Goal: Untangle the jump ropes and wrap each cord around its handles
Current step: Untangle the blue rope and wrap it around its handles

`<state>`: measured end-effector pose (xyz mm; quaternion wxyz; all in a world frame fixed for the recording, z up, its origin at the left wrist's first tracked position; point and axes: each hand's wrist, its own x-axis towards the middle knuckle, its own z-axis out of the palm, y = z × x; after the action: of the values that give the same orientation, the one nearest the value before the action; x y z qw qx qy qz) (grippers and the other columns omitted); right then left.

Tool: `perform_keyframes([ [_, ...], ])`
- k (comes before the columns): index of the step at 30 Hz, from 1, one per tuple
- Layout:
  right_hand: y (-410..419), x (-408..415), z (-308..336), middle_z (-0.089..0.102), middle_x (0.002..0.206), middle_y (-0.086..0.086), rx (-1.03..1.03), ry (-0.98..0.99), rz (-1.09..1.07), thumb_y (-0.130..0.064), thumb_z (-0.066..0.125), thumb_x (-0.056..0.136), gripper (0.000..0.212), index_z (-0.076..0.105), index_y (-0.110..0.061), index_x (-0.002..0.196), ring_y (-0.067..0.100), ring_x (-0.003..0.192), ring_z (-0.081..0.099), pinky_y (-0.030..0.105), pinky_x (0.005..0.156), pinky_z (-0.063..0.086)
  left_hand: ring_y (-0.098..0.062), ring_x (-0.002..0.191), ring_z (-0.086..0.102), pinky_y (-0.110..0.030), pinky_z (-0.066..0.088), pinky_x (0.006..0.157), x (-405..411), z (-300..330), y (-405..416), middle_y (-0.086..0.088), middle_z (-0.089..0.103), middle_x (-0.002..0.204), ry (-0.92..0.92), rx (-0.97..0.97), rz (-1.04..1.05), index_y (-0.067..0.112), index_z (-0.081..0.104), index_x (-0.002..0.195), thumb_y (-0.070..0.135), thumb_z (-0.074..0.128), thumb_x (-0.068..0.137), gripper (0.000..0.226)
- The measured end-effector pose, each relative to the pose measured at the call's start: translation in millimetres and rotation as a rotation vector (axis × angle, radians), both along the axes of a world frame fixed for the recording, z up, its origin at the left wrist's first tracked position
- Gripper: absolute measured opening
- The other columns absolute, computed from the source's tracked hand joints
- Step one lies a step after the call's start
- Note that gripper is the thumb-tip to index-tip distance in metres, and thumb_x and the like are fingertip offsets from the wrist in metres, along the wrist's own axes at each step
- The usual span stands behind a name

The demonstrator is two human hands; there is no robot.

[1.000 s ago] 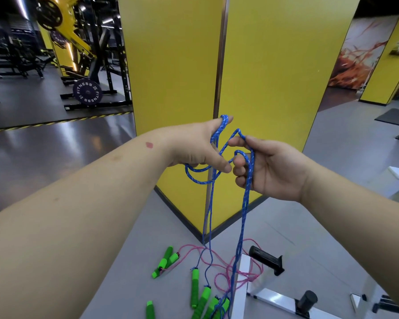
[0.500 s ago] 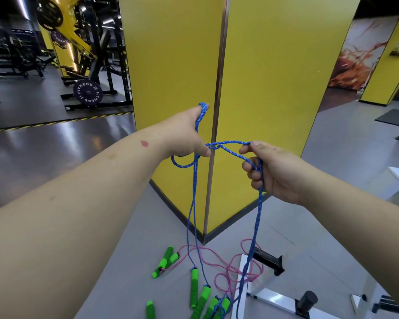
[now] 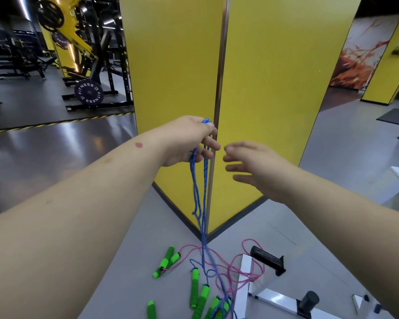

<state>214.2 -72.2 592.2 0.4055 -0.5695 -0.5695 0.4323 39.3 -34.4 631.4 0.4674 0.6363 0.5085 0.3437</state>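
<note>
My left hand (image 3: pixel 189 140) is raised in front of a yellow pillar and grips the blue jump rope cord (image 3: pixel 199 192), whose strands hang straight down to the floor. My right hand (image 3: pixel 251 166) hovers just right of it, fingers spread, holding nothing and not touching the cord. On the grey floor below lie several green foam handles (image 3: pixel 195 287), with a separate pair of green handles (image 3: pixel 167 261) to the left. A pink cord (image 3: pixel 240 270) lies tangled among them and over a white frame.
The yellow pillar (image 3: pixel 263 88) stands directly ahead, its corner edge behind the cord. A white metal equipment frame (image 3: pixel 244 284) with black grips (image 3: pixel 266 260) lies on the floor at lower right. Weight racks and a plate (image 3: pixel 89 91) stand far left.
My right hand has let go of the blue cord and opened. The loops stretched between both hands have dropped, and the cord now hangs straight from my left hand alone.
</note>
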Motion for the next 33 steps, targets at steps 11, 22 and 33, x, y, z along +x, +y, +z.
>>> perform_keyframes([
  [11, 14, -28, 16, 0.077, 0.092, -0.002, -0.094, 0.284, 0.031, -0.044, 0.064, 0.095, 0.026, 0.075, -0.021, 0.091, 0.021, 0.099, 0.069, 0.037, 0.088, 0.054, -0.027, 0.097, 0.072, -0.041, 0.057, 0.09, -3, 1, -7, -0.004, 0.072, 0.1, -0.017, -0.054, -0.042, 0.015, 0.069, 0.101, 0.034, 0.045, 0.108, 0.031],
  [22, 26, -2, -6, 0.057, 0.112, 0.008, -0.095, -0.288, -0.263, -0.026, 0.068, 0.088, 0.06, 0.046, -0.013, 0.143, 0.025, 0.099, 0.058, 0.038, 0.087, 0.054, -0.011, 0.048, 0.025, -0.023, 0.024, 0.042, -16, 18, -3, 0.005, 0.033, 0.062, -0.186, 0.094, 0.105, 0.013, 0.069, 0.111, 0.033, 0.043, 0.106, 0.034],
  [33, 6, -43, 0, 0.07, 0.089, 0.005, -0.115, -0.038, 0.372, -0.024, 0.055, 0.1, 0.019, 0.07, -0.015, 0.107, 0.016, 0.069, 0.054, 0.031, 0.066, 0.042, -0.011, 0.054, 0.036, -0.024, 0.034, 0.051, -10, 60, -9, 0.002, 0.043, 0.074, -0.453, 0.278, 0.142, 0.016, 0.066, 0.113, 0.009, 0.038, 0.105, 0.03],
])
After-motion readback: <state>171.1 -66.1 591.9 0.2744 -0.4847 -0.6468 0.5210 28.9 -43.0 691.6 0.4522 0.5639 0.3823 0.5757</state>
